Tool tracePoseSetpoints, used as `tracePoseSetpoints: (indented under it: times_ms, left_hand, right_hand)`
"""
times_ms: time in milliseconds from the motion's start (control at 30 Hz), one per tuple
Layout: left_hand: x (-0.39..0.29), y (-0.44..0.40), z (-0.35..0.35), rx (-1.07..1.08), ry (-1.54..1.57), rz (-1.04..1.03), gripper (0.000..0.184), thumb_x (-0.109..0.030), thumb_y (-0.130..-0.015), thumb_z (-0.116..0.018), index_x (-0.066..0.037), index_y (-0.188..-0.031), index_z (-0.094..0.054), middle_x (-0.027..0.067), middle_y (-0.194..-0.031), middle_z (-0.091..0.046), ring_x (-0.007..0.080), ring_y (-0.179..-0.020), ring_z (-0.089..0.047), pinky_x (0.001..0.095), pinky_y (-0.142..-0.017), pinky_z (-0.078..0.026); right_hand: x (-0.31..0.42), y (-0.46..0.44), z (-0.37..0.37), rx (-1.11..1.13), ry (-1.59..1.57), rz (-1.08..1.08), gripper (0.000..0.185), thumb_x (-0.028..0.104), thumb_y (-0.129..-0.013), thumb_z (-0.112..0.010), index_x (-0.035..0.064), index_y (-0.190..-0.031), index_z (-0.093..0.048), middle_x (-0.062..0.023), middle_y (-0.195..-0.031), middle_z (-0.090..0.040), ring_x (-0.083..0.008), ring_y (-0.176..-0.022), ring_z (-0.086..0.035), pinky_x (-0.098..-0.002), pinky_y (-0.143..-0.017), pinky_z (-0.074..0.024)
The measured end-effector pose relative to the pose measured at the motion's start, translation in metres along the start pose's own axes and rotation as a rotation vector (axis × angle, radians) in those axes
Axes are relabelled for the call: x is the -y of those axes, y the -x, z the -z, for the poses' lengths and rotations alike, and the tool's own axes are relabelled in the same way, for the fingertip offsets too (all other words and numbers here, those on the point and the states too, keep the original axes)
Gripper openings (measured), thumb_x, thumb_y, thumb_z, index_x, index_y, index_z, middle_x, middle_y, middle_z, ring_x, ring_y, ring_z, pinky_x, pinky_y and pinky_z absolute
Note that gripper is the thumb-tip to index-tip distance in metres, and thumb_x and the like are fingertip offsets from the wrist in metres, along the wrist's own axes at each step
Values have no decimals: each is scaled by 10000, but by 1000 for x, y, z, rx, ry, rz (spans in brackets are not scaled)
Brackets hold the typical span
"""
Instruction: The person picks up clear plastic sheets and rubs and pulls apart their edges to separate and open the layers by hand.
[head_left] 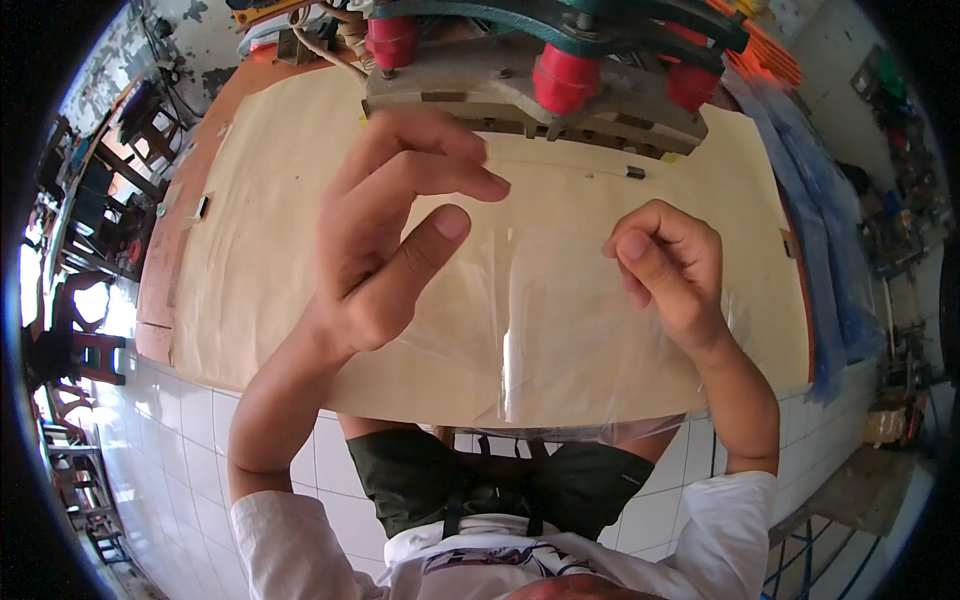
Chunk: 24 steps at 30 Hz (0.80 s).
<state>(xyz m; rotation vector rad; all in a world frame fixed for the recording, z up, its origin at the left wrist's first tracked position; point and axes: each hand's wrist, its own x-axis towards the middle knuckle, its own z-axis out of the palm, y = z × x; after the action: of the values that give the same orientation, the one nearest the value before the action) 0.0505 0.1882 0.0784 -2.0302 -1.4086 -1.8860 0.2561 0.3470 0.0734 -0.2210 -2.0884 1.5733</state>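
- At the far edge of the counter, one machine with a grey base and four red mounts in sight.
- On the near side of the machine, two bare hands, above one spread of cream paper.
- Before the machine's left end, one left hand: released, with loosely curved fingers and a thumb apart from the fingertips.
- Before the machine's right end, one right hand: fingers curled, thumb against the index finger (impossible to tell whether pinching film).
- In front of the machine, out to the counter's near edge, clear film (single or layered, uncertain).
- Just before the machine, one small dark block.
- Right of the machine, blue plastic.
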Motion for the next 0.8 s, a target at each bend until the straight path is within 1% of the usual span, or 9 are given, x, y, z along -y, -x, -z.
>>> tracePoseSetpoints:
  times_ms: [33,100,267,367,500,567,600,667,800]
  left_hand:
    - [-1,0,1,-1,-1,2,196,-15,-812,-576,43,-985,-648,153,-989,-578,262,-902,-597,339,-847,-460]
    - [-5,0,1,161,69,182,287,-191,-830,-592,46,-986,-636,181,-1045,-603,296,-1021,-553,418,-988,-367]
    - [-8,2,-9,281,45,347,551,-434,-803,-650,64,-1038,-634,192,-991,-634,299,-979,-603,391,-907,-428]
    - [-10,3,-11,331,88,374,576,-458,-781,-674,58,-1034,-639,174,-941,-647,296,-900,-623,385,-867,-446]
    - [-9,2,-10,366,72,362,524,-415,-760,-716,44,-1005,-651,144,-854,-663,279,-799,-635,376,-807,-463]
    - [-10,3,-9,393,64,381,374,-299,-742,-756,22,-914,-673,125,-786,-672,263,-742,-631,365,-750,-471]
    - [-9,4,-10,393,64,381,374,-299,-742,-756,22,-914,-673,125,-786,-672,263,-742,-631,365,-750,-471]
    - [-8,5,-11,357,61,364,210,-173,-732,-755,4,-817,-680,117,-746,-675,254,-721,-632,352,-723,-471]
    - [-11,2,-11,377,92,450,118,-100,-733,-732,-1,-772,-681,120,-754,-680,246,-730,-637,341,-729,-480]
  right_hand:
    - [0,0,-1,2,-1,-1,239,218,-949,-597,13,-828,-619,-7,-718,-596,-39,-574,-485,-201,-492,-374]
    - [1,1,-2,-9,23,4,212,190,-936,-615,7,-830,-628,-8,-718,-606,-47,-581,-499,-202,-511,-387]
    - [-1,1,-5,-1,176,87,178,160,-911,-647,-2,-837,-647,-11,-705,-628,-53,-580,-515,-211,-537,-409]
    - [-2,0,-5,5,222,133,158,143,-904,-655,-4,-847,-657,-25,-706,-647,-55,-577,-527,-217,-541,-421]
    - [-3,2,-6,17,244,186,133,125,-904,-653,-5,-880,-672,-48,-710,-664,-61,-570,-553,-223,-536,-439]
    - [-4,3,-7,25,245,202,132,124,-905,-651,-5,-891,-675,-48,-710,-664,-65,-567,-561,-223,-536,-445]
    - [-4,3,-7,33,248,220,131,123,-906,-650,-5,-901,-678,-49,-709,-665,-68,-565,-570,-222,-535,-450]
    - [-5,3,-8,34,239,224,133,124,-908,-647,-5,-905,-679,-51,-709,-664,-71,-564,-575,-222,-537,-454]
    - [-4,3,-8,50,247,234,138,126,-911,-640,-6,-911,-679,-54,-703,-661,-77,-557,-578,-222,-533,-456]
